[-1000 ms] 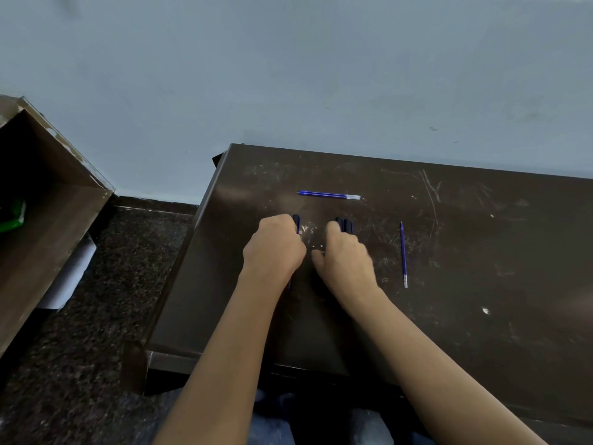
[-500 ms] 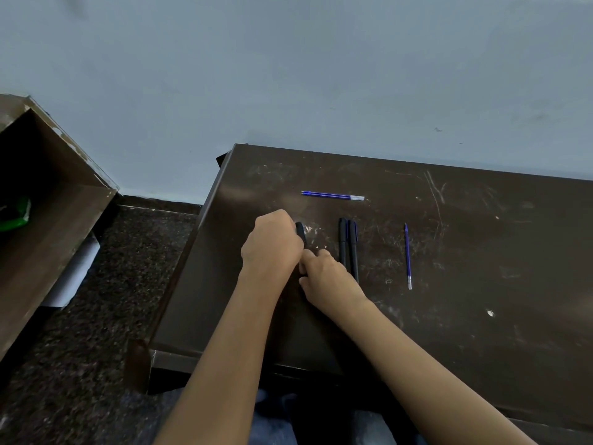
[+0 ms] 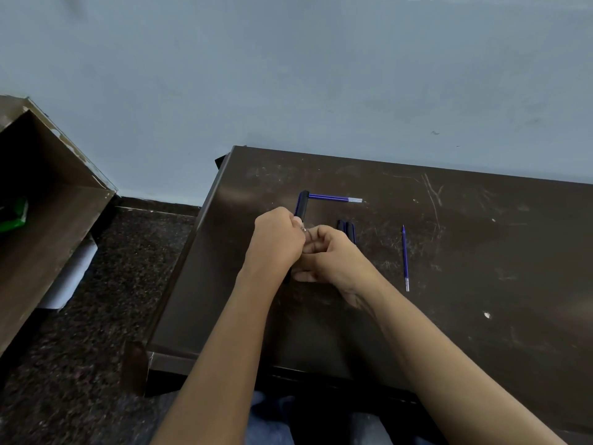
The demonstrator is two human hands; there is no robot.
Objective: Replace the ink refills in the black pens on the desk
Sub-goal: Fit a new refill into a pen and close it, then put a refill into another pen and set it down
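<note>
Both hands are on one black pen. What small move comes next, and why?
Likely twist or pull the pen open: the left hand grips its upper barrel, the right hand holds its lower end, and two blue refills lie waiting on the desk.

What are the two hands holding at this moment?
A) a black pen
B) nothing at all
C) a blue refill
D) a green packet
A: the left hand and the right hand both grip one black pen, whose end pokes out beyond the left fist.
</note>
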